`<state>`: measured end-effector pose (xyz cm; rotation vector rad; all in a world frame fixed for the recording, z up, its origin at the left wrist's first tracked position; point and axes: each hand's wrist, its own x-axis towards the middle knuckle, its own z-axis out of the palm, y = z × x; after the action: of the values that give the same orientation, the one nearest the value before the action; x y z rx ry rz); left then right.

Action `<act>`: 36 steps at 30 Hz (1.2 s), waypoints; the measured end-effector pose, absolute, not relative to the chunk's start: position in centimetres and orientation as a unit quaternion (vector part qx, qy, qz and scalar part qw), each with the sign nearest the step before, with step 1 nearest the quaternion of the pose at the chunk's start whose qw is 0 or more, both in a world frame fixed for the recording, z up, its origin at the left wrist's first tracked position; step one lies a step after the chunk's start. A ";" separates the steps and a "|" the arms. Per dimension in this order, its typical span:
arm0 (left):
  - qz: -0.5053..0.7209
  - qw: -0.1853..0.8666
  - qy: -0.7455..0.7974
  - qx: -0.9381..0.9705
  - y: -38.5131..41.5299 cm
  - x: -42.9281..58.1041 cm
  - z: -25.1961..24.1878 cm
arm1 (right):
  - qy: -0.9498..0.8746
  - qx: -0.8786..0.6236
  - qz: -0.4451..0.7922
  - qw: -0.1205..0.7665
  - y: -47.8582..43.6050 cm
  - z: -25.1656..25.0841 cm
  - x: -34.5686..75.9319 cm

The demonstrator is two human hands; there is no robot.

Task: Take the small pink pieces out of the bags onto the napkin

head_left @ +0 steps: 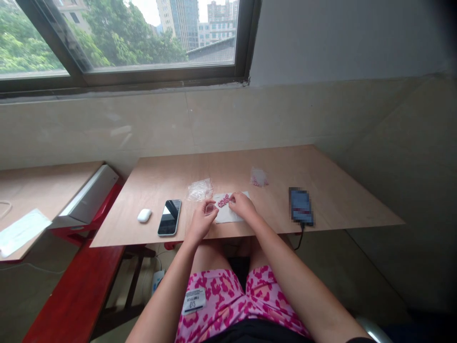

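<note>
Several small dark pink beads (223, 201) lie in a cluster on a white sheet (230, 217) near the table's front edge. My left hand (204, 219) is at the sheet's left side, its fingers curled round a small clear bag (210, 209). From the right, my right hand (241, 205) reaches over the sheet, fingertips pinched together at the right end of the beads; anything between them is too small to make out. Behind my left hand sits a crumpled pile of clear plastic bags (200, 189). Farther back, a clear bag with pink beads (259, 177) rests on the table.
On the wooden table (342, 205), a phone (169, 217) and a white earbud case (144, 216) lie to the left. A second phone (302, 207) with a cable is at the right. A red bench (78, 290) stands below left.
</note>
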<state>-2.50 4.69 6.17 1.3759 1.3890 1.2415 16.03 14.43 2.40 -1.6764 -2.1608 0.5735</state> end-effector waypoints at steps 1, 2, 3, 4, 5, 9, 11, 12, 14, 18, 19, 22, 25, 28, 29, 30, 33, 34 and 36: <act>0.487 0.397 0.551 0.549 4.7 -2.5 6.0 | -0.761 -0.591 0.202 0.172 14.4 2.4 15.9; 0.484 0.394 0.553 0.552 4.7 -2.5 5.9 | -0.761 -0.592 0.202 0.174 14.4 2.5 15.8; 0.482 0.392 0.554 0.554 4.8 -2.5 5.8 | -0.760 -0.591 0.202 0.178 14.4 2.5 15.8; 0.480 0.389 0.555 0.556 4.8 -2.5 5.7 | -0.759 -0.591 0.203 0.183 14.4 2.6 15.7; 0.479 0.387 0.556 0.558 4.8 -2.5 5.7 | -0.759 -0.590 0.204 0.188 14.4 2.6 15.6; 0.476 0.387 0.561 0.555 4.7 -2.6 5.7 | -0.753 -0.588 0.213 0.204 14.4 3.4 15.9; 0.475 0.391 0.562 0.552 4.8 -2.6 5.7 | -0.735 -0.584 0.240 0.248 14.1 4.4 15.9; 0.475 0.392 0.563 0.551 4.8 -2.6 5.7 | -0.719 -0.577 0.262 0.285 13.9 5.1 15.8; 0.474 0.391 0.565 0.551 4.8 -2.6 5.7 | -0.689 -0.541 0.319 0.362 13.1 6.8 15.3; 0.477 0.393 0.555 0.556 4.7 -2.5 5.8 | -0.743 -0.426 0.373 0.357 11.8 9.3 14.2; 0.478 0.393 0.554 0.557 4.7 -2.5 5.9 | -0.758 -0.420 0.364 0.342 11.8 9.4 14.2; 0.481 0.391 0.555 0.554 4.7 -2.6 5.9 | -0.758 -0.501 0.297 0.293 12.5 8.0 14.9; 0.488 0.395 0.553 0.548 4.7 -2.7 5.8 | -0.748 -0.582 0.227 0.224 13.5 5.6 15.9; 0.493 0.400 0.550 0.543 4.8 -2.7 5.7 | -0.750 -0.596 0.206 0.201 13.7 3.8 16.2; 0.493 0.400 0.549 0.543 4.8 -2.7 5.7 | -0.752 -0.597 0.198 0.197 13.6 3.5 16.0; 0.493 0.401 0.548 0.544 4.8 -2.6 5.7 | -0.754 -0.600 0.188 0.191 13.4 3.3 15.8; 0.489 0.396 0.550 0.548 4.8 -2.6 5.7 | -0.754 -0.605 0.175 0.186 13.3 3.2 15.2; 0.488 0.395 0.551 0.550 4.8 -2.6 5.7 | -0.752 -0.604 0.181 0.192 13.3 3.2 15.1; 0.485 0.394 0.552 0.552 4.7 -2.6 5.9 | -0.746 -0.599 0.200 0.211 13.5 3.6 15.1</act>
<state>-2.56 4.73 5.86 1.3994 1.4013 1.2311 15.13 13.52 3.58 -1.6652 -2.0715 0.5569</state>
